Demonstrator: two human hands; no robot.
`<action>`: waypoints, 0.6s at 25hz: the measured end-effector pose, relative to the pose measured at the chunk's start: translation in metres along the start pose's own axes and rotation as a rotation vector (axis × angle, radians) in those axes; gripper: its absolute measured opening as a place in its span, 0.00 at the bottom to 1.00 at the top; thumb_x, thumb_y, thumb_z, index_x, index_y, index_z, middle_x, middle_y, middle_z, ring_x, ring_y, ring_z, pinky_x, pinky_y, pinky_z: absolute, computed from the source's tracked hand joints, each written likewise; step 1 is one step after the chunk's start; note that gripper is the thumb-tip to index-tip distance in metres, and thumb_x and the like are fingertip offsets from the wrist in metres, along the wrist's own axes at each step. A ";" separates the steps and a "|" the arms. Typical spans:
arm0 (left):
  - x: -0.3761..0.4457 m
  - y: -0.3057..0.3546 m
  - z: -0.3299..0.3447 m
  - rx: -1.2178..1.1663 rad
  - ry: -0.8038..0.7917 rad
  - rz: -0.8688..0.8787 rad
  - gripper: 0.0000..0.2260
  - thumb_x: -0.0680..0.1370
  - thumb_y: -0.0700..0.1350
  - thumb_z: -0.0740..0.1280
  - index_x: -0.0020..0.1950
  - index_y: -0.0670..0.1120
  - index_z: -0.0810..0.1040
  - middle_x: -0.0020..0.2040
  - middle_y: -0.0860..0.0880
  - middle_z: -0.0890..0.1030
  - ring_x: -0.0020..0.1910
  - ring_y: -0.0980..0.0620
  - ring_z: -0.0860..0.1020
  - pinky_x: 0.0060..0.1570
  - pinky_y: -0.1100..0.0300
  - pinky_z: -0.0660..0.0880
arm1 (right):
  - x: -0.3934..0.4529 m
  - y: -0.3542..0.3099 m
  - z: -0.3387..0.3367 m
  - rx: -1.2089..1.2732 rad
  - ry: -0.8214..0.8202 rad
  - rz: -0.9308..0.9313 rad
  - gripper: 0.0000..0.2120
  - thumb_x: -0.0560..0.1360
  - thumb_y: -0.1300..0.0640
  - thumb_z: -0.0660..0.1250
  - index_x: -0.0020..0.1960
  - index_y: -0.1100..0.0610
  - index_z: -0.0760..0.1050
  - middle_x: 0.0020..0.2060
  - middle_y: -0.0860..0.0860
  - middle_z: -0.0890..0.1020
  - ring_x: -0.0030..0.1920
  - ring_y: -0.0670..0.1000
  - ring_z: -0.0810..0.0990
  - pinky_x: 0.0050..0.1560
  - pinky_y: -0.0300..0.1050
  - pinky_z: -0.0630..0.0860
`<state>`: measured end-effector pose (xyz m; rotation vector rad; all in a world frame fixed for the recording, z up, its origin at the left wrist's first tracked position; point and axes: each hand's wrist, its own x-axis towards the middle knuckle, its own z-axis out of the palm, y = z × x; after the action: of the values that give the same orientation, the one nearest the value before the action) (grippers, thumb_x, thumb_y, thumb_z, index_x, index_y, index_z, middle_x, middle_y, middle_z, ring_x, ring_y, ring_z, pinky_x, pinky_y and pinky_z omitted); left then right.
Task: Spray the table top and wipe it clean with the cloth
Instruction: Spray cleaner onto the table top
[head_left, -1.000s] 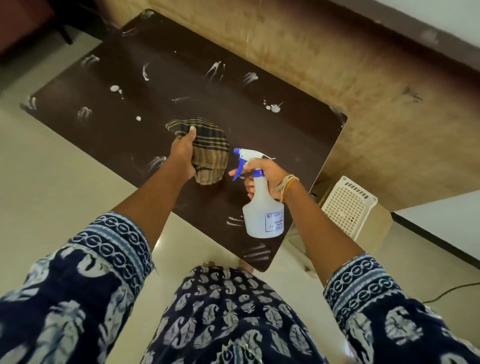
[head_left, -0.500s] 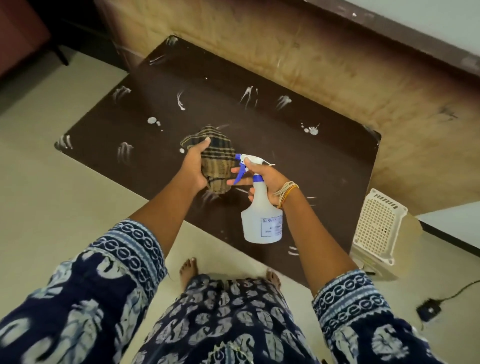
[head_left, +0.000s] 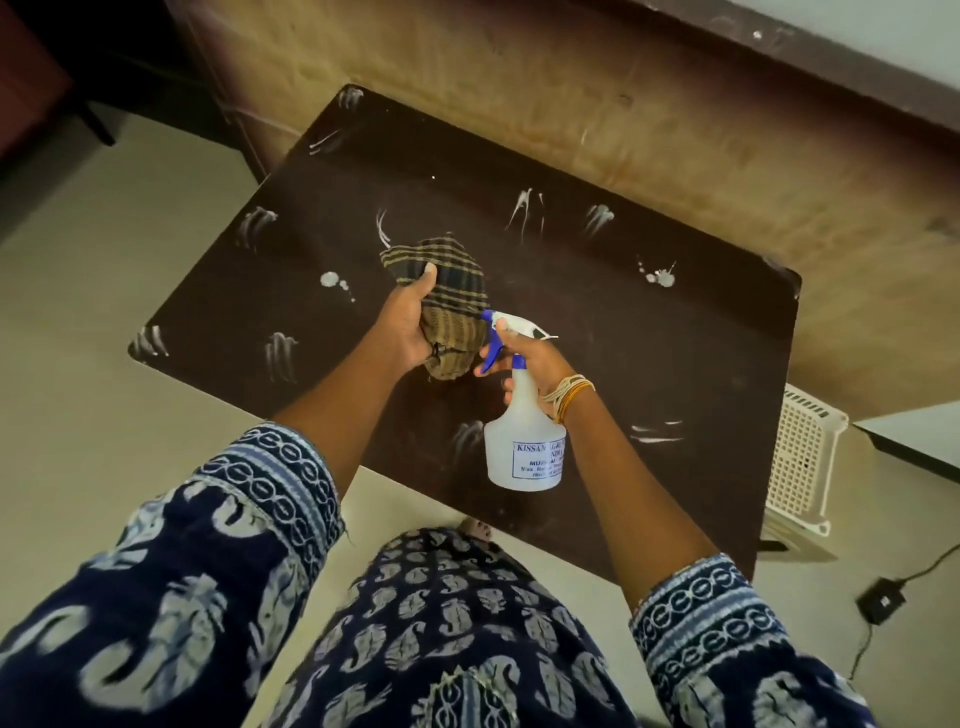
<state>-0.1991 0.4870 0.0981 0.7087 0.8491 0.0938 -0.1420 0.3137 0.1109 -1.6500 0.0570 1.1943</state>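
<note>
The right hand (head_left: 530, 364) grips the neck of the translucent white plastic spray bottle (head_left: 524, 447) with the blue trigger, held above the near part of the dark brown laminate table (head_left: 675, 364). The left hand (head_left: 408, 325) clutches the bunched olive-and-black checked cloth (head_left: 452, 291). Recommended: mist evenly, then wipe the white smears (head_left: 280, 356) in overlapping strokes.

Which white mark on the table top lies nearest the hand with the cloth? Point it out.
The round white blob with small droplets trailing off it, just left of the left hand gripping the cloth. The other marks are streaky smears lying farther out on the table top.
</note>
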 end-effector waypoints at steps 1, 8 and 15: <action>0.004 0.002 0.001 -0.009 0.004 -0.003 0.19 0.81 0.53 0.63 0.66 0.42 0.76 0.60 0.41 0.82 0.57 0.41 0.81 0.53 0.46 0.79 | 0.005 -0.004 0.001 -0.023 0.036 -0.021 0.21 0.80 0.41 0.60 0.46 0.58 0.79 0.37 0.56 0.83 0.23 0.46 0.73 0.31 0.40 0.70; 0.027 0.025 0.002 0.056 0.028 -0.053 0.19 0.80 0.54 0.64 0.65 0.44 0.77 0.59 0.43 0.83 0.57 0.43 0.82 0.55 0.45 0.77 | 0.025 -0.026 0.002 -0.011 0.058 -0.092 0.20 0.81 0.42 0.59 0.57 0.57 0.78 0.42 0.56 0.84 0.25 0.46 0.73 0.28 0.39 0.71; 0.042 0.063 -0.008 0.109 -0.043 -0.089 0.16 0.81 0.52 0.62 0.62 0.43 0.78 0.56 0.43 0.83 0.57 0.43 0.81 0.53 0.47 0.78 | 0.044 -0.041 0.024 0.118 0.120 -0.102 0.22 0.81 0.42 0.58 0.48 0.59 0.79 0.43 0.59 0.84 0.25 0.48 0.68 0.29 0.40 0.68</action>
<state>-0.1648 0.5545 0.1054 0.7710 0.8482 -0.0472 -0.1127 0.3718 0.1092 -1.6003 0.1145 0.9961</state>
